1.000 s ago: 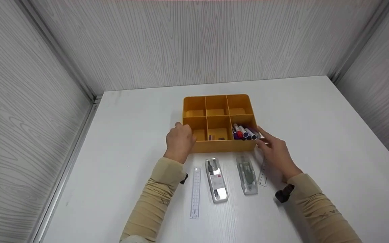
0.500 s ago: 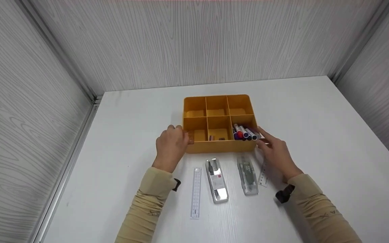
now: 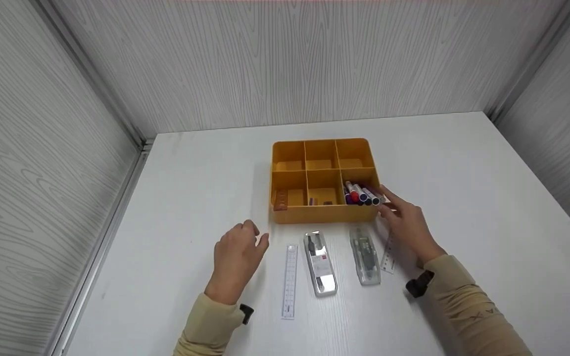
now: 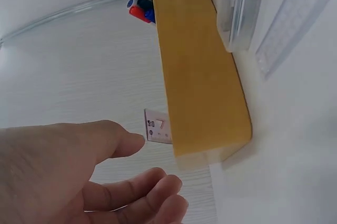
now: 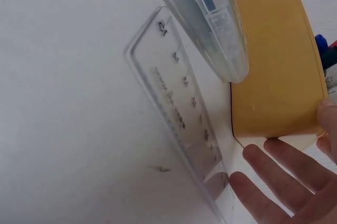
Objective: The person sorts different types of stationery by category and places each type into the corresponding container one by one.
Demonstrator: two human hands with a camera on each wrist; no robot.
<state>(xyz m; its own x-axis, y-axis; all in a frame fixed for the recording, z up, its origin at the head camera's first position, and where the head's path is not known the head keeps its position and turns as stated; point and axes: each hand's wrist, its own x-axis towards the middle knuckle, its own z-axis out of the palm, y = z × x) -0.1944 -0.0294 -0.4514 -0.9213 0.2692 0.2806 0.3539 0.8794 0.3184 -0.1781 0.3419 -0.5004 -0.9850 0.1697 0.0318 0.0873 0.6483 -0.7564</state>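
An orange organizer box with several compartments stands on the table. In its front left compartment leans a small clear plastic piece with printed marks, its end showing past the rim in the left wrist view. My left hand hovers in front and left of the box, fingers loosely bent, thumb apart, nothing held. My right hand touches the box's front right corner with fingers fairly straight, thumb near the rim. Beside it, several markers fill the front right compartment. Small eraser-like pieces lie in the front middle one.
In front of the box lie a clear ruler, a slim clear case and a greyish clear case. Another clear ruler lies partly under the right hand. Pale wood-grain panels enclose the table.
My left hand has let go of the clear marked piece at the front left compartment and drawn back toward me and left. The right hand has stayed at the box corner.
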